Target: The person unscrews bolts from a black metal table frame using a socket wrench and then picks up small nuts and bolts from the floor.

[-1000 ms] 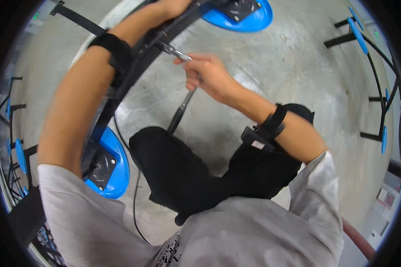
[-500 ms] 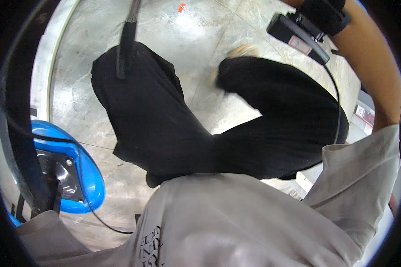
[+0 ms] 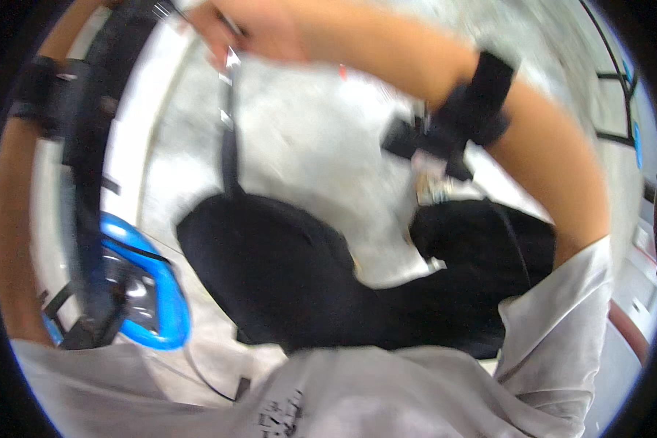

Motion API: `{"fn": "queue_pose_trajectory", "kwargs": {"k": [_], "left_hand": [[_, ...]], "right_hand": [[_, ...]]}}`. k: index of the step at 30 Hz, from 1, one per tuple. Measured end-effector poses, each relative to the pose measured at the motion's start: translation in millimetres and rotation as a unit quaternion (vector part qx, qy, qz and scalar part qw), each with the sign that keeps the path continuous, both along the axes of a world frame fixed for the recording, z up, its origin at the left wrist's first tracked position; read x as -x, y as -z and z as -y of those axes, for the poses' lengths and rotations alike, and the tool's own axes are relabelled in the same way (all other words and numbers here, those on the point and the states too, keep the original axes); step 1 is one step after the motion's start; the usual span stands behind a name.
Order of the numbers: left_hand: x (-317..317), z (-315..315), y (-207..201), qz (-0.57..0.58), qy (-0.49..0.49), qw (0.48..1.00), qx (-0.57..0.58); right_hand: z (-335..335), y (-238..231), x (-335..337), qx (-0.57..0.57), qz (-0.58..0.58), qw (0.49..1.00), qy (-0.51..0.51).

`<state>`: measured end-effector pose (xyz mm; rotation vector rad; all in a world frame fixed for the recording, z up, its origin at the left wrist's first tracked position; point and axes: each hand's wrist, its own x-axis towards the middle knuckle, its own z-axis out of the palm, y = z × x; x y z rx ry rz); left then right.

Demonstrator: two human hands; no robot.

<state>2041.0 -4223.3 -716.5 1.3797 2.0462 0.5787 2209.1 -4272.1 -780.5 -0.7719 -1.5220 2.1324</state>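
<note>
My right hand (image 3: 259, 33) is at the top, reaching left across the view, its fingers closed around a thin dark and shiny metal piece that is too blurred to name. Just under the fingertips is the bright metal upper part of a rod with a black sleeve (image 3: 229, 157), which runs down to my left knee. Whether the fingers grip this rod I cannot tell. My left forearm (image 3: 13, 190) rises along the left edge beside a dark upright frame (image 3: 109, 80); the left hand is cut off at the top and its fingers are hidden.
A blue stool-like seat with a black plate (image 3: 169, 306) is at the lower left, with a black cable near it. A black strap with a small device (image 3: 452, 120) sits on my right forearm. Grey floor (image 3: 306, 139) lies beyond my knees. A black metal frame (image 3: 617, 106) stands far right.
My right hand has swung from the upper right to the upper left, to the rod's upper end. My left forearm has come into view at the left edge. The whole view has shifted.
</note>
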Motion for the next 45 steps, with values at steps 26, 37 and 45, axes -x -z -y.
{"fn": "queue_pose_trajectory", "kwargs": {"k": [26,37,45], "left_hand": [[-17.3,-23.1,-84.3,-0.007,-0.056,0.993,0.101],[-15.6,-15.9,-90.9,0.082,-0.069,0.990,0.096],[-20.0,-25.5,-88.9,0.040,-0.071,0.994,0.073]], "right_hand": [[22.9,-83.6,-79.9,0.123,-0.123,0.983,0.054],[31.7,-98.8,-39.9,0.304,-0.174,0.936,0.026],[10.9,-93.3,-36.4,0.422,-0.216,0.880,0.024]]}}
